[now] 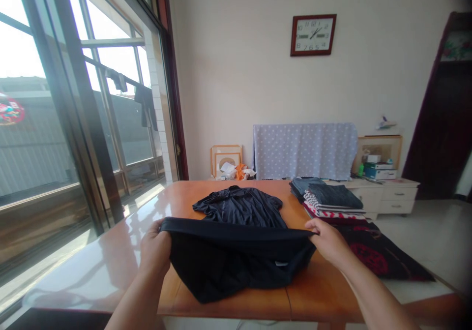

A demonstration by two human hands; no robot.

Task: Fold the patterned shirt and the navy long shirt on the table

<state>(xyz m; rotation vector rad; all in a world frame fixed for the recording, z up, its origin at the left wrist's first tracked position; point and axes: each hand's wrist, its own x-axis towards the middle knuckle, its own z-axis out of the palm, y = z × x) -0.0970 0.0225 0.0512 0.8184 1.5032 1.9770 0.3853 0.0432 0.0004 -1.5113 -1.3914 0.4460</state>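
Observation:
A dark navy short-sleeved shirt (pixel 241 207) lies on the wooden table, its collar and sleeves toward the far side. Its hem end is lifted and stretched wide between my two hands, and the near part hangs down over the tabletop. At the left corner of the hem, my left hand (pixel 156 246) is closed on the cloth. My right hand (pixel 328 240) pinches the opposite corner between thumb and fingers. A small pale label shows on the inside near the right.
The glossy orange-brown table (pixel 121 266) fills the foreground. To the right are a stack of folded clothes (pixel 334 197) and a black-and-red cloth (pixel 383 254). Behind stand a white drawer cabinet (pixel 400 195) and something draped in a dotted cloth (pixel 304 150). Windows line the left.

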